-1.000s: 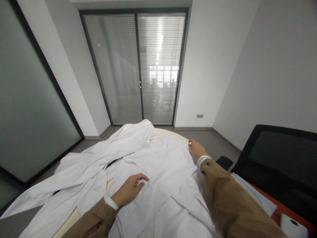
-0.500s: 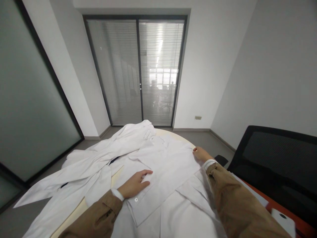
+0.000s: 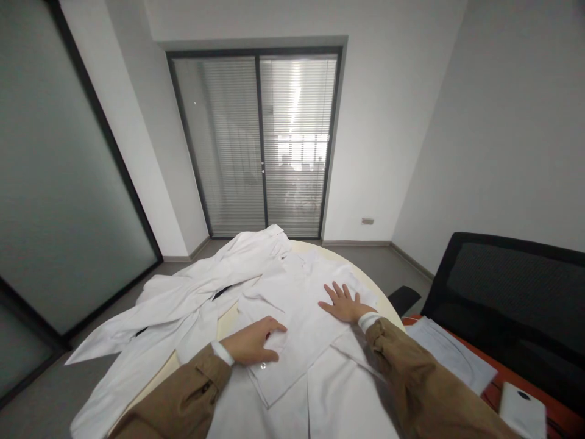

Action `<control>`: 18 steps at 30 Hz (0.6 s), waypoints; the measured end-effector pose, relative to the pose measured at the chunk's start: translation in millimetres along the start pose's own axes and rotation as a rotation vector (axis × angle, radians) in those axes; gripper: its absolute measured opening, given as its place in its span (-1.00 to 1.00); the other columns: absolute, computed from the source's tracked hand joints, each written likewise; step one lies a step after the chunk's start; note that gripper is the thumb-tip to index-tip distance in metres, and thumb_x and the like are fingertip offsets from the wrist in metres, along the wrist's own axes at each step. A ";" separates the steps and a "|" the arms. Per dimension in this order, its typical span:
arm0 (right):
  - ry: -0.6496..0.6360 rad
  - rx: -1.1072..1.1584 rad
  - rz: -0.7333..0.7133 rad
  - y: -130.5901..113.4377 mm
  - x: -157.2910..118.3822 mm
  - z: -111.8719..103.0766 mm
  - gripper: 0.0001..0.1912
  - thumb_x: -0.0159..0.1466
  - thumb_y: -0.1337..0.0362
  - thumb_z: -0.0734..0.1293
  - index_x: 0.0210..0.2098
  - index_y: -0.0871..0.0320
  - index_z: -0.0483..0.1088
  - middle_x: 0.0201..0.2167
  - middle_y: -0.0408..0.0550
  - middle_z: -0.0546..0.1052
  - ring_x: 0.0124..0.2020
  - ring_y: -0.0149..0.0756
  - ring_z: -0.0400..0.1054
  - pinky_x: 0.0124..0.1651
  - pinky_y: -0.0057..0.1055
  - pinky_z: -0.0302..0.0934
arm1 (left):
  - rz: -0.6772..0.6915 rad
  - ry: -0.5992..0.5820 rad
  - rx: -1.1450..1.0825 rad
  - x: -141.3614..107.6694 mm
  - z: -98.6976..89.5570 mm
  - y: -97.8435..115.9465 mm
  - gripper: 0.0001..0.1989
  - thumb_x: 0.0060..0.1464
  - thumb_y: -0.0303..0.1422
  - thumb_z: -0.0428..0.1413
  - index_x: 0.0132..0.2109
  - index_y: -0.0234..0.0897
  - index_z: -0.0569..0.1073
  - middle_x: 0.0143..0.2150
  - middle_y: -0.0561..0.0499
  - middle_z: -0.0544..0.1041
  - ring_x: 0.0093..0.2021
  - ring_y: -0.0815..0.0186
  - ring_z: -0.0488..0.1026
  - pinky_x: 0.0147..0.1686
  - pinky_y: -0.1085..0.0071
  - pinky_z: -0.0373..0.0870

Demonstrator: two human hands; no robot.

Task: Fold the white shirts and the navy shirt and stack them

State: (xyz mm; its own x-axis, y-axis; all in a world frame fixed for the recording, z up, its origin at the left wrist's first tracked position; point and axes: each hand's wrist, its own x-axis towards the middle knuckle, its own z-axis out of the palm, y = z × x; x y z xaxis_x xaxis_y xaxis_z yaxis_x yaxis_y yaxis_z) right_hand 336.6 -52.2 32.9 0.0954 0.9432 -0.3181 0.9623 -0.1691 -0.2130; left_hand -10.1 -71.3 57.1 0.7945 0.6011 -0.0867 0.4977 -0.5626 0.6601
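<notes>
A white buttoned garment, like a coat or shirt, lies spread on a round pale table, its near part folded over in layers. My right hand lies flat on its right side with the fingers spread. On its left part rests my left hand, thumb and fingers apart, with a small button just below it. A second white garment is heaped loosely to the left, one sleeve stretching toward the table's left edge.
The round table shows its rim at the right. A black mesh chair stands at the right; on its orange seat lie papers and a white device. Glass doors with blinds are behind.
My right hand has let go of the garment's right edge, moved inward and flattened on the cloth. The left hand stays at nearly the same spot on the garment.
</notes>
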 end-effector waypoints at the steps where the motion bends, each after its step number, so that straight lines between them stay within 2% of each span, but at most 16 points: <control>1: -0.007 -0.012 -0.003 -0.1 -3.1 3.6 -0.03 0.23 -0.42 -0.06 0.46 -0.11 -0.34 0.49 -0.11 -0.43 0.46 0.17 -0.60 0.33 0.35 -0.48 | -0.013 0.029 0.025 0.6 -1.3 -1.6 -0.41 -0.01 -0.26 0.25 0.19 -0.21 0.39 0.12 -0.14 0.44 -0.01 0.15 0.45 0.06 0.23 0.37; 3: -0.013 -0.022 -0.011 1.5 -8.0 5.9 -0.01 0.22 -0.43 -0.03 0.47 -0.09 -0.35 0.49 -0.09 -0.44 0.46 0.16 -0.62 0.33 0.34 -0.49 | -0.043 0.170 0.137 3.5 -5.1 -9.2 -0.50 0.09 -0.29 0.16 0.19 -0.23 0.40 0.17 -0.17 0.42 0.09 0.12 0.42 0.16 0.19 0.31; 6: 0.000 -0.018 -0.032 3.4 -15.5 -0.5 0.02 0.21 -0.38 0.11 0.47 -0.07 -0.30 0.50 0.02 -0.33 0.46 0.23 -0.49 0.32 0.35 -0.35 | -0.119 0.397 0.347 9.1 -11.0 -28.2 -0.46 0.15 -0.35 0.08 0.28 -0.25 0.32 0.36 -0.20 0.24 0.35 0.04 0.16 0.33 0.11 0.06; 9: 0.102 -0.029 -0.077 5.1 -25.6 -15.7 -0.05 0.15 -0.22 0.32 0.39 0.07 0.04 0.41 0.22 0.05 0.39 0.25 -0.07 0.27 0.19 -0.02 | -0.252 0.407 0.417 12.5 -13.3 -46.1 -0.34 0.18 -0.31 0.04 0.40 -0.27 0.12 0.42 -0.24 0.15 0.40 0.01 0.09 0.29 0.06 0.12; 11: 0.147 -0.046 -0.061 8.5 -33.2 -29.0 -0.25 0.12 -0.12 0.40 0.17 0.19 0.35 0.21 0.30 0.35 0.21 0.17 0.24 0.15 -0.01 0.17 | -0.268 0.391 0.423 13.6 -13.2 -53.1 -0.33 0.20 -0.30 0.02 0.41 -0.25 0.08 0.40 -0.22 0.19 0.36 0.04 0.16 0.25 0.08 0.18; 12: 0.128 -0.057 -0.034 11.2 -37.1 -35.8 -0.36 0.11 -0.11 0.41 0.02 0.23 0.45 0.07 0.29 0.47 0.09 0.13 0.36 0.07 -0.08 0.23 | -0.256 0.391 0.428 14.1 -13.2 -55.0 -0.35 0.20 -0.31 0.01 0.40 -0.24 0.10 0.38 -0.21 0.22 0.34 0.06 0.19 0.24 0.09 0.20; 14: -0.003 -0.081 0.030 17.7 -44.8 -47.8 -0.48 0.08 -0.13 0.42 -0.30 0.25 0.53 -0.23 0.23 0.58 -0.15 0.05 0.47 -0.07 -0.16 0.29 | -0.232 0.408 0.452 15.9 -13.8 -56.7 -0.40 0.19 -0.33 0.02 0.36 -0.26 0.18 0.36 -0.19 0.27 0.31 0.07 0.23 0.24 0.10 0.20; 16: -0.163 -0.074 0.083 24.3 -51.8 -55.2 -0.49 0.05 -0.15 0.43 -0.53 0.24 0.48 -0.47 0.14 0.55 -0.33 -0.04 0.48 -0.19 -0.21 0.30 | -0.216 0.427 0.483 18.9 -15.3 -57.4 -0.41 0.17 -0.34 0.05 0.33 -0.31 0.23 0.33 -0.22 0.30 0.30 0.04 0.24 0.26 0.09 0.17; 18: -0.272 -0.036 0.099 29.8 -57.5 -57.2 -0.50 0.03 -0.13 0.46 -0.61 0.22 0.43 -0.58 0.06 0.50 -0.43 -0.11 0.46 -0.28 -0.26 0.29 | -0.183 0.425 0.494 22.9 -17.0 -59.0 -0.41 0.16 -0.35 0.06 0.32 -0.35 0.25 0.31 -0.24 0.33 0.30 0.03 0.24 0.28 0.10 0.15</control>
State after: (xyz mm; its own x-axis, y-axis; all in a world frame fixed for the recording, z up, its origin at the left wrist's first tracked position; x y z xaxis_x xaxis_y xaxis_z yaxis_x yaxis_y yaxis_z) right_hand 374.4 -95.1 97.7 0.1224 0.8105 -0.5728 0.9606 -0.2419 -0.1371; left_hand -27.2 -14.8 28.9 0.5262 0.8257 0.2033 0.7924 -0.5628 0.2350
